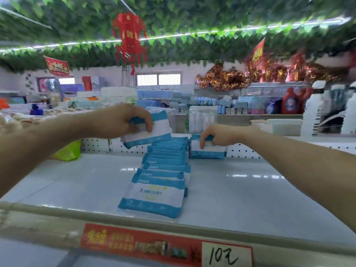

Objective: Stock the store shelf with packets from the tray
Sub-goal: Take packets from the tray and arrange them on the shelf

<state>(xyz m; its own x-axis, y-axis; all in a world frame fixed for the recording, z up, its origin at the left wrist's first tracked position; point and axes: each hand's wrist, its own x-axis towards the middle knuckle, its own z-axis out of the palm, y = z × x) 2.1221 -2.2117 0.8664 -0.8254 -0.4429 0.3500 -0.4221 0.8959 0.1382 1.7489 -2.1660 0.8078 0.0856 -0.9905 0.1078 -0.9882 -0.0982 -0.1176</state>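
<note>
Head view: left hand [133, 120] grips a raised packet [154, 132] above the far end of the packet row [163, 170], frame centre. Right hand [215, 135] pinches the top of an upright packet [208, 151] just right of the row, standing on the white shelf [250, 189].

Arms outstretched; left hand [125, 120] raised, gripping; right hand [215, 137] lower, pinching.

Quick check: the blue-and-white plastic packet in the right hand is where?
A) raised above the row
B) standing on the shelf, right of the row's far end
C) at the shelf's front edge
B: the blue-and-white plastic packet in the right hand stands on the white shelf beside the packet row.
</note>
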